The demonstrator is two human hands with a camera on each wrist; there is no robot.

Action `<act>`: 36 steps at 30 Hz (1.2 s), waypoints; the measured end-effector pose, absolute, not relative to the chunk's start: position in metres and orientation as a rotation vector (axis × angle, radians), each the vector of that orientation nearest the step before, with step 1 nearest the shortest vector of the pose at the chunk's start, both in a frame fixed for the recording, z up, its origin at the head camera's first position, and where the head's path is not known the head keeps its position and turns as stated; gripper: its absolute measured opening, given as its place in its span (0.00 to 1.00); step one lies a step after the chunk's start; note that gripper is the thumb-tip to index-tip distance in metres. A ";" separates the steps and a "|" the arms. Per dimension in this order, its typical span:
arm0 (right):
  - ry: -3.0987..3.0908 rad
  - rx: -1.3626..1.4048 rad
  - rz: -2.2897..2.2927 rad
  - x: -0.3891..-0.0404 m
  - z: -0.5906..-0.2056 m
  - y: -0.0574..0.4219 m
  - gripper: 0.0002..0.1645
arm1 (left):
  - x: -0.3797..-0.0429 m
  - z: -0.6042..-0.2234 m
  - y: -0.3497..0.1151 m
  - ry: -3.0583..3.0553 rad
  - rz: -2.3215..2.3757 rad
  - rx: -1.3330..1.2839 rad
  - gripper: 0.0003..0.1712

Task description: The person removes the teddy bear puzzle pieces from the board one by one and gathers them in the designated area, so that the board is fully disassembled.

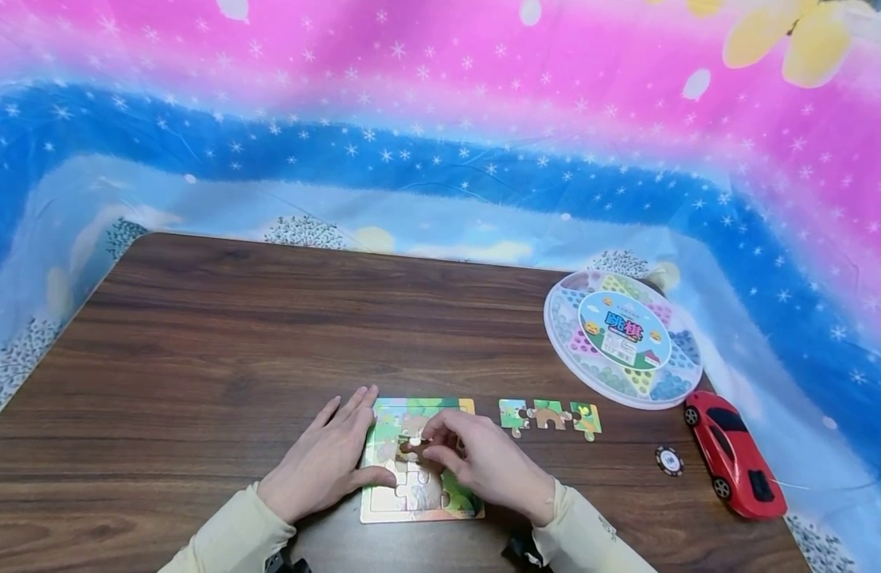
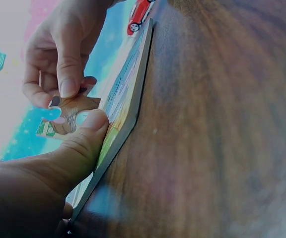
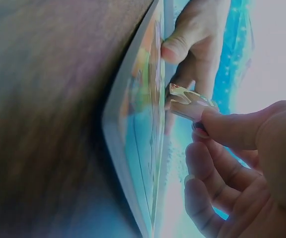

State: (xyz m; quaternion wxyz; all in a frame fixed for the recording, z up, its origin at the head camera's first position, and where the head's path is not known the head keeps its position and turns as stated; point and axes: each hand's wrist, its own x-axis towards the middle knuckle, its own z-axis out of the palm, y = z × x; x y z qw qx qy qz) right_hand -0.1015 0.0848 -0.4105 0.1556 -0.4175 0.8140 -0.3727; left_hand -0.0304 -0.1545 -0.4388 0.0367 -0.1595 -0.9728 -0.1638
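A jigsaw board [image 1: 422, 516] with a bright picture and a raised frame lies near the table's front edge. My right hand [image 1: 486, 461] pinches a brown puzzle piece [image 2: 71, 116] between thumb and finger, tilted above the board. In the right wrist view that puzzle piece [image 3: 187, 102] stands clear of the board's surface. My left hand [image 1: 325, 458] rests on the board's left side, its thumb [image 2: 86, 141] laid over the frame and its fingers stretched along the edge. Parts of the picture are hidden under both hands.
Several loose puzzle pieces [image 1: 550, 415] lie in a row right of the board. Beyond them are a round Chinese checkers box [image 1: 569, 350], a poker chip [image 1: 669, 461] and a red toy car [image 1: 737, 461]. A patterned cloth [image 1: 426, 151] hangs behind the wooden table [image 1: 268, 318].
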 end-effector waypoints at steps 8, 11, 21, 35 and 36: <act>2.386 -1.166 -1.082 -0.106 -0.408 0.102 0.05 | -0.031 -0.439 -0.154 -2.992 -0.513 -0.485 0.61; 2.413 -1.147 -1.098 -0.108 -0.408 0.110 0.05 | -0.031 -0.439 -0.154 -2.988 -0.511 -0.485 0.62; 2.532 -1.107 -1.165 -0.118 -0.409 0.142 0.06 | -0.030 -0.440 -0.154 -2.983 -0.524 -0.489 0.58; 2.668 -0.841 -1.038 -0.133 -0.401 0.184 0.08 | -0.031 -0.440 -0.154 -2.983 -0.547 -0.475 0.57; 2.671 -0.824 -1.024 -0.134 -0.401 0.186 0.08 | -0.030 -0.440 -0.154 -2.983 -0.544 -0.477 0.57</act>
